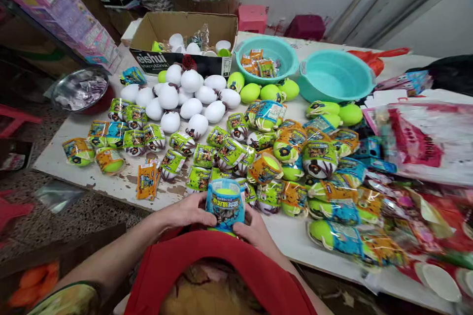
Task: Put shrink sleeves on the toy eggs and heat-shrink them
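Close to my body, at the table's front edge, I hold a green toy egg in a blue printed wrapper [226, 209]. My left hand [194, 210] grips its left side with the thumb on the front. On the other side my right hand [254, 229] is closed round it, thumb low on the wrapper. Just beyond my hands lie many wrapped eggs [231, 151] in green, orange and blue sleeves. A small stack of flat orange sleeves [148, 180] rests left of my left hand. Farther back sits a pile of white eggs [191, 108], with plain green eggs [250, 93] beside it.
Behind the eggs stand an open cardboard box [181, 61] and two turquoise basins [334, 78], one holding sleeves [266, 68]. A metal bowl [79, 91] is at the left edge of the white table [111, 182]. Plastic packaging [424, 142] crowds the right side.
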The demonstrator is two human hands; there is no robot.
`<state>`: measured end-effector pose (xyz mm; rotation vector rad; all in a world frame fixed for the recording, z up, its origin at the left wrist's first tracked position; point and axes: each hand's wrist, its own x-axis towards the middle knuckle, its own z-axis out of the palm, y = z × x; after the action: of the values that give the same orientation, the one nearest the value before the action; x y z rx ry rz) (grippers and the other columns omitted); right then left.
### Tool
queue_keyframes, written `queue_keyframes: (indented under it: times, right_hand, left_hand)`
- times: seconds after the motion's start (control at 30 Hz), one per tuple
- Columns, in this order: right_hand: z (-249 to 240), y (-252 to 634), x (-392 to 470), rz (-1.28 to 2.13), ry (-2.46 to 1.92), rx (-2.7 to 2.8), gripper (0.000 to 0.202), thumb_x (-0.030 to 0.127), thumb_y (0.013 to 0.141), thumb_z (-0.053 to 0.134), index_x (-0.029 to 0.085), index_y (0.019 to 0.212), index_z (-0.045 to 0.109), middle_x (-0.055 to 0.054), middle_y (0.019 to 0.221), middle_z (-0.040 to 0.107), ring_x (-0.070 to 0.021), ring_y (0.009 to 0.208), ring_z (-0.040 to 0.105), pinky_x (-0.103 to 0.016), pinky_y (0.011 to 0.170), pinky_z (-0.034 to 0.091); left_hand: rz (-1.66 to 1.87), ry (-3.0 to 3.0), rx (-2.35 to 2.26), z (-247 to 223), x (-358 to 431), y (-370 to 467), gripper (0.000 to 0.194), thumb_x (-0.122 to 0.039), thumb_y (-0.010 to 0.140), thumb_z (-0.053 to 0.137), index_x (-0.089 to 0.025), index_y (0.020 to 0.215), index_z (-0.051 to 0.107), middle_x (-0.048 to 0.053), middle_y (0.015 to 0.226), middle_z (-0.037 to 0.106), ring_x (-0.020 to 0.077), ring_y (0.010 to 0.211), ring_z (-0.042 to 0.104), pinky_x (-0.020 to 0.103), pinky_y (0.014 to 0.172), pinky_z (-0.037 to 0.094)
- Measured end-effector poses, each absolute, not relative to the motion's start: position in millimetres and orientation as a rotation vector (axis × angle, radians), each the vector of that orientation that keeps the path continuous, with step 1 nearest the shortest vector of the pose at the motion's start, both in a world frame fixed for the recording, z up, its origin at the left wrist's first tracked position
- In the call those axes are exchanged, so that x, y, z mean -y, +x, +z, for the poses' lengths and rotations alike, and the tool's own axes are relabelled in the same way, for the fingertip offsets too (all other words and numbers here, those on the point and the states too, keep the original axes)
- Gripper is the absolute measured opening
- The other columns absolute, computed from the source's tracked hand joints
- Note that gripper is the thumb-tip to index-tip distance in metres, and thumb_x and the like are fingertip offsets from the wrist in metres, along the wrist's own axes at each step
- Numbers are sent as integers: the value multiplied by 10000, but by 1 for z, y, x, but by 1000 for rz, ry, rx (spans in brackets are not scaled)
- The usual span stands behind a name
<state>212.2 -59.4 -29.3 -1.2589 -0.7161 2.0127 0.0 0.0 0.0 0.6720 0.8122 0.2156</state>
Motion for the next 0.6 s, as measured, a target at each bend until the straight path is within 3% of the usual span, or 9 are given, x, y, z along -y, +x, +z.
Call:
queue_keyframes:
  times: [0.2, 0.47, 0.6]
  right_hand:
    - [-35, 208, 68, 1992, -1250, 628, 766, 589, 521, 808, 201, 1133, 559, -91, 1124, 675, -282, 1035, 606, -391, 893, 474]
    - [-37, 212, 69, 2030, -1317, 653, 655, 484, 576, 807, 169, 1112, 604, -75, 1055, 702, -266, 963, 637, -388, 886, 471]
    - [-40, 214, 65, 2076, -1280, 575, 684, 389, 494, 861, 167, 1096, 622, -68, 1037, 710, -275, 973, 648, -390, 889, 474]
  left_hand:
    - [273, 758, -841, -3, 6, 3, 696, -455, 631, 795, -156, 1224, 587, 88, 1097, 700, 286, 1012, 615, 404, 929, 445]
    - [260, 748, -806, -11, 8, 6, 648, -416, 669, 772, -215, 1247, 558, 54, 1163, 675, 279, 1040, 602, 385, 911, 468]
    - [251, 739, -799, -17, 0, 13, 590, -372, 658, 776, -201, 1193, 595, 53, 1122, 696, 264, 996, 621, 402, 951, 446]
